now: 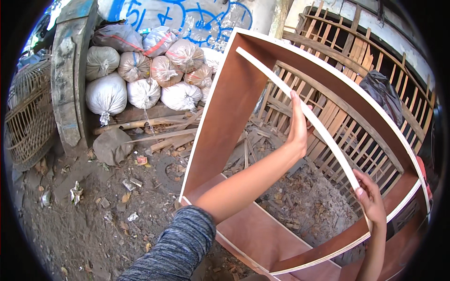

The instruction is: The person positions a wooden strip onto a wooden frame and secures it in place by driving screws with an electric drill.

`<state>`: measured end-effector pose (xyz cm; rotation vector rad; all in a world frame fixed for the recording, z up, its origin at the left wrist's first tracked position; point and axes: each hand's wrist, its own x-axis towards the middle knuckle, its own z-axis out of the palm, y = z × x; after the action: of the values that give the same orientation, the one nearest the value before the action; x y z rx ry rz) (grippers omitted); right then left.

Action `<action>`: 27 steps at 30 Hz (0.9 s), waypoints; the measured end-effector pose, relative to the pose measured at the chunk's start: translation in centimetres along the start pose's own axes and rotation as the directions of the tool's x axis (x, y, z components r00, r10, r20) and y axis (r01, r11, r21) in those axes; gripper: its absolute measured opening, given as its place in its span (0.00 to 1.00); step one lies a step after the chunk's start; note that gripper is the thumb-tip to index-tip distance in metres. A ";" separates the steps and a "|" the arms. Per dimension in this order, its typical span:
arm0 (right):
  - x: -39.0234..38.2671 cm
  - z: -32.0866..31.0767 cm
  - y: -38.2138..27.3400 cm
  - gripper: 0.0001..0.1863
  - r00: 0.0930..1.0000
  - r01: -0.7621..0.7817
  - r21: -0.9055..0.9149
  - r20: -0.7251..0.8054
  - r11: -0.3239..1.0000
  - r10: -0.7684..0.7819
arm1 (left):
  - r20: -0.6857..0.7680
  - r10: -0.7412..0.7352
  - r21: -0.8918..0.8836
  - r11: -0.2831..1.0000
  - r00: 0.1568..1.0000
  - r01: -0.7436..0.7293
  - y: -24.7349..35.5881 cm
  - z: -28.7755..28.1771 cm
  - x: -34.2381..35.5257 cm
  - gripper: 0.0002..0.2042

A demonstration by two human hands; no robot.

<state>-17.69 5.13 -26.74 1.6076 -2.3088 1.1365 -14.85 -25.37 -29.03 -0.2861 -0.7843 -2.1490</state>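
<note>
A long, thin, pale strip (332, 143) slants across the inside of a brown wooden frame with whitish edges (218, 110). Its far end lies near the frame's upper left corner, and its near end reaches the lower right side. My left hand (298, 126) is closed on the strip around its middle, one finger in front and others partly hidden behind. Nearer its lower end, my right hand (372, 201) grips the strip, thumb on the near side and fingers curled beyond. Whether the strip is the edge of a wider board, I cannot tell.
Several stuffed sacks (143, 91) are piled by the wall, beside a concrete pillar (72, 79). Slatted wooden panels (328, 112) lean behind the frame. A rock (113, 146), wood scraps (176, 140) and litter lie on the dirt ground. A wicker basket (30, 117) stands far left.
</note>
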 end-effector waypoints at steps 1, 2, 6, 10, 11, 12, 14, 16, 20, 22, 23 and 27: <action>0.6 -0.2 -0.4 0.37 0.999 -0.020 -0.017 0.031 1.000 0.021 | 0.025 -0.057 -0.038 0.998 0.998 0.058 -0.1 -0.1 1.5 0.57; 1.0 -0.7 -0.5 0.36 0.997 -0.046 -0.040 0.053 0.998 0.049 | 0.029 -0.058 -0.038 0.998 0.998 0.059 0.1 1.0 1.8 0.57; 1.9 -1.5 -3.2 0.39 0.972 0.234 -0.457 0.117 0.858 -0.203 | -0.099 0.005 -0.265 0.964 0.995 -0.031 0.7 4.1 2.6 0.57; 3.2 -1.9 -4.2 0.43 0.973 0.213 -0.457 0.013 0.864 -0.232 | -0.011 0.061 -0.274 0.960 0.998 -0.062 2.4 5.1 4.2 0.57; 3.6 -2.2 -4.7 0.40 0.975 0.201 -0.460 0.007 0.865 -0.223 | -0.008 0.066 -0.272 0.960 0.998 -0.065 2.7 5.2 4.7 0.57; 3.9 -2.4 -5.2 0.40 0.974 0.206 -0.456 0.011 0.866 -0.225 | -0.006 0.071 -0.268 0.961 0.997 -0.070 2.9 5.2 5.2 0.57; 4.6 -3.2 -6.1 0.38 0.974 0.208 -0.544 0.041 0.813 -0.223 | -0.038 0.077 -0.267 0.960 0.996 -0.084 3.2 5.7 5.8 0.57; 5.5 -3.4 -5.8 0.34 0.964 0.243 -0.556 0.049 0.795 -0.260 | -0.058 0.063 -0.265 0.961 0.996 -0.077 3.6 5.7 6.7 0.57; 5.7 -4.8 -5.5 0.28 0.901 0.357 -0.656 0.053 0.665 -0.431 | 0.010 0.073 -0.279 0.958 0.997 -0.067 2.3 7.4 8.2 0.55; 6.1 -4.9 -4.4 0.25 0.879 0.189 -0.845 -0.081 0.501 -0.470 | 0.041 0.196 -0.267 0.947 0.980 -0.178 1.9 7.4 9.8 0.51; 5.8 -5.7 -3.2 0.23 0.828 0.162 -0.858 -0.151 0.488 -0.541 | 0.129 0.075 -0.332 0.943 0.989 -0.028 1.9 8.7 7.9 0.48; 8.6 -4.3 -2.5 0.19 0.561 0.086 -0.930 -0.252 0.359 -0.788 | 0.070 0.221 -0.240 0.950 0.973 -0.198 5.7 8.8 9.1 0.45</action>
<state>-20.69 0.82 -18.33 1.0189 -1.2716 0.1930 -16.89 -28.24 -15.62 -0.5732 -0.5280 -2.0352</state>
